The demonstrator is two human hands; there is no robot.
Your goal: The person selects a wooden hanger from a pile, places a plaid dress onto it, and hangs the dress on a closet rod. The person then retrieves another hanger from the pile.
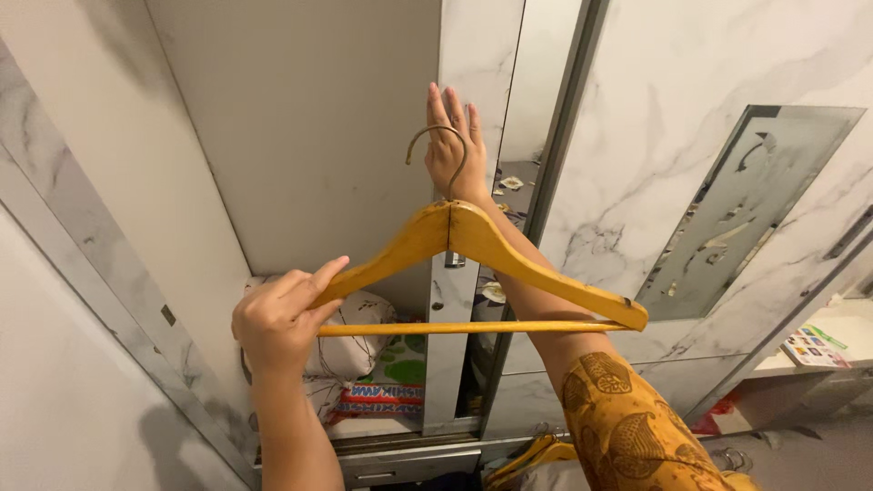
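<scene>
Centrally, our left hand (277,320) pinches a smooth wooden hanger (482,264) while our right hand (455,145), fingers spread, presses the glossy marble-patterned wardrobe door (468,55); folded bedding (364,364) sits lower centre

The wooden hanger (482,273) is yellow-orange, with sloping shoulders, a straight lower bar and a curved metal hook on top. It hangs upright and roughly level before the open wardrobe, its left end apparently gripped.
</scene>
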